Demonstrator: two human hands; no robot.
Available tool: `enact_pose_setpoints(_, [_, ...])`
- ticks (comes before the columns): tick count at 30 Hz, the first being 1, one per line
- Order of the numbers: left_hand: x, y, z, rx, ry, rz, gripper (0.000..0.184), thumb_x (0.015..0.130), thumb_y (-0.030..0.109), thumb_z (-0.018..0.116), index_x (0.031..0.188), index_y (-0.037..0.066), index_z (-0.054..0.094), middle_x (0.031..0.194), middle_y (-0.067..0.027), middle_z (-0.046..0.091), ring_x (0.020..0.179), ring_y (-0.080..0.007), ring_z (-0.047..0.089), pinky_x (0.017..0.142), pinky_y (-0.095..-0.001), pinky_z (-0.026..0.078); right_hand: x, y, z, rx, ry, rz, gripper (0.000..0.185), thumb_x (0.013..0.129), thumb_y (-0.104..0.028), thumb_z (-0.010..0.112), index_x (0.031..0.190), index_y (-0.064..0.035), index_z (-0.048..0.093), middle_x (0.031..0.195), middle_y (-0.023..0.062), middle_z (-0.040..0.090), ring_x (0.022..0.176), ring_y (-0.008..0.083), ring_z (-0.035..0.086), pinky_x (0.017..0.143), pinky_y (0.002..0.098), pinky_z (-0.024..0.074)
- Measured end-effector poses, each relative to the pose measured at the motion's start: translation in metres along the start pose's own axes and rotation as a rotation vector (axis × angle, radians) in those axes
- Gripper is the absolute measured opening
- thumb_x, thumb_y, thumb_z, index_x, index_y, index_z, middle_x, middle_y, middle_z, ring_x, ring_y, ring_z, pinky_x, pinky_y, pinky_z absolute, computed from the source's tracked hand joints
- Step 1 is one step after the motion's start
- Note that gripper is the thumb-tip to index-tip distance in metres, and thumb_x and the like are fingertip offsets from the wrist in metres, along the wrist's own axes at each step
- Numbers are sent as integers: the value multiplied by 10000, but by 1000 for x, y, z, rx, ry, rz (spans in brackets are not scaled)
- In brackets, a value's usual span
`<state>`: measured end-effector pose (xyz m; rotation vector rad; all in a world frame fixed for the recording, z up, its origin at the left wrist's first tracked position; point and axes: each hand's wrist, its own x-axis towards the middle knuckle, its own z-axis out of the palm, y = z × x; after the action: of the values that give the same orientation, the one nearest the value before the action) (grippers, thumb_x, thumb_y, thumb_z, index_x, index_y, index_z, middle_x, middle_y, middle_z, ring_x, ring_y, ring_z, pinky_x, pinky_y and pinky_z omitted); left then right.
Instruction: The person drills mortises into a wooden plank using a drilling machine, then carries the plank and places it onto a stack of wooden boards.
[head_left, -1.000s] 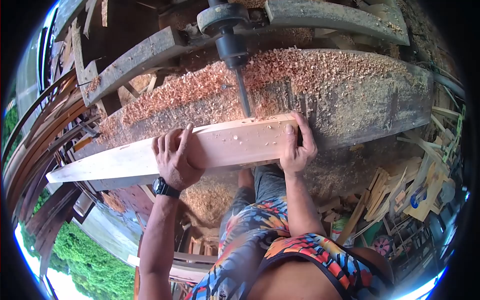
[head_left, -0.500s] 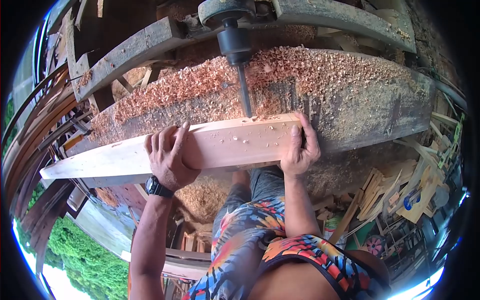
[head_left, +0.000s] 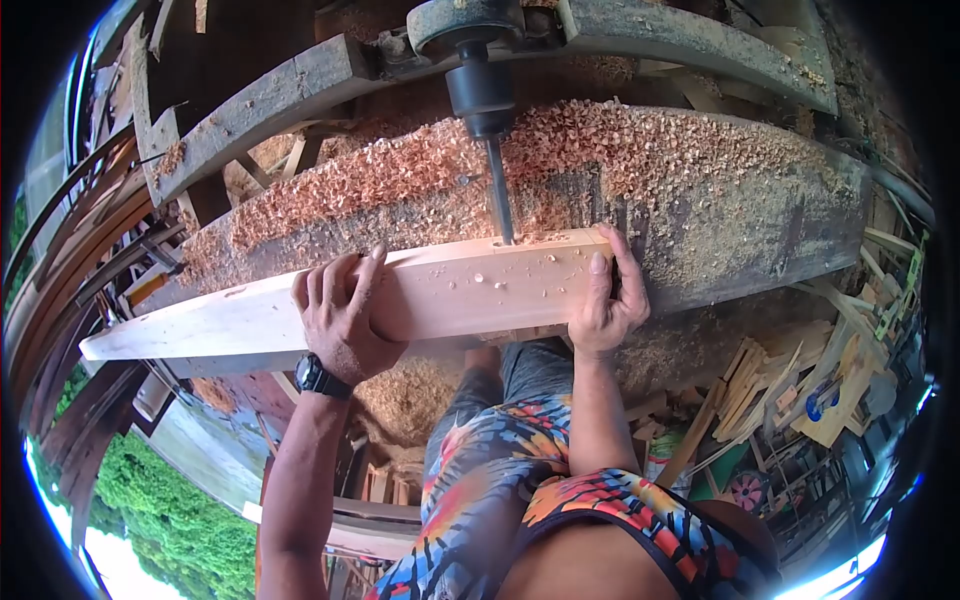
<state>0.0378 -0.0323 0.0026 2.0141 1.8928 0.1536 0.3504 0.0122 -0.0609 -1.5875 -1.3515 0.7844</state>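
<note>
A long pale wooden plank (head_left: 460,285) lies across the workbench, standing on its edge, with a few wood chips stuck to its near face. My left hand (head_left: 343,315) grips it left of the middle, fingers over the top edge. Around the plank's right end, my right hand (head_left: 610,295) is closed, thumb on the near face and fingers over the end. A drill bit (head_left: 500,190) in a black chuck (head_left: 480,95) reaches down to the plank's top edge, where a slot-like cut with chips shows. Whether the tip is inside the cut is hard to tell.
Reddish wood shavings (head_left: 420,160) are heaped along the workbench (head_left: 730,250) behind the plank. A wooden beam (head_left: 260,110) runs beyond it. Offcuts (head_left: 765,390) are piled at lower right, and long boards (head_left: 70,250) stand at the left.
The plank and both my hands have shifted slightly to the right. The bit and chuck also appear a little further right and lower in view, with the bit against the plank's top edge.
</note>
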Motion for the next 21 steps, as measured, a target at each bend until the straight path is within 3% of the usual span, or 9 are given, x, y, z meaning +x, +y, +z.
enact_pose_setpoints(4, [1,0,0,6,11,5,997,567,326,900,1513,199,613,1301,-106,619,1212,-317,587,1120,-564,348,1,-1,0,-14,-5,-10,307,1072,-68,619,1342,51,705,1279,184,762,1179,263,721,1048,396,560])
enact_pose_setpoints(7, [1,0,-1,11,7,1,1001,567,320,895,1519,198,610,1301,-105,617,1210,-316,587,1120,-562,348,0,-1,1,11,19,14,299,1039,-100,677,1307,25,720,1258,184,774,1177,326,744,1035,423,571])
enact_pose_setpoints(16, [4,-1,-1,0,-8,4,1004,571,322,894,1525,197,607,1299,-106,619,1215,-322,588,1122,-560,351,5,-5,2,-26,18,22,295,1019,-70,693,1293,29,734,1236,185,784,1165,323,748,1031,422,572])
enact_pose_setpoints(21, [7,0,-4,-7,-16,2,995,568,303,885,1517,191,611,1311,-109,621,1206,-323,593,1107,-551,364,7,0,1,-27,-9,-10,313,1062,-56,643,1345,65,703,1273,181,770,1180,262,727,1041,396,562])
